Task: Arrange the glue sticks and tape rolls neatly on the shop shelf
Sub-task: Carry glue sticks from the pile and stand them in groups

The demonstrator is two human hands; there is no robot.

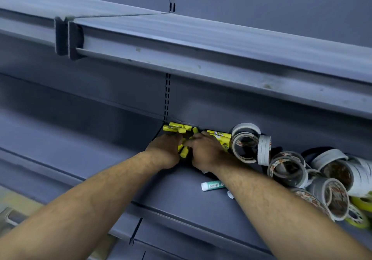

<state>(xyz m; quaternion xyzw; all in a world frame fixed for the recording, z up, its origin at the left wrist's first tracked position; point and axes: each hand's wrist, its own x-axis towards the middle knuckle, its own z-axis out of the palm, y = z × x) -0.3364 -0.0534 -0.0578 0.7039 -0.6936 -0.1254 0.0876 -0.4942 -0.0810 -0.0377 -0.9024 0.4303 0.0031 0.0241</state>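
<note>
Fingers [201,137] | left hand [165,149], right hand [205,152] clamped on cylindrical yellow glue sticks [184,152] | round tape rolls [244,147]

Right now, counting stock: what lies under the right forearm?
A white, green-labelled glue stick on the grey shelf, its right end covered by the forearm. A small white object beside it is unclear.

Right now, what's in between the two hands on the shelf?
A bunch of yellow glue sticks sits between the left hand and the right hand, touching both, as the head view shows.
</note>
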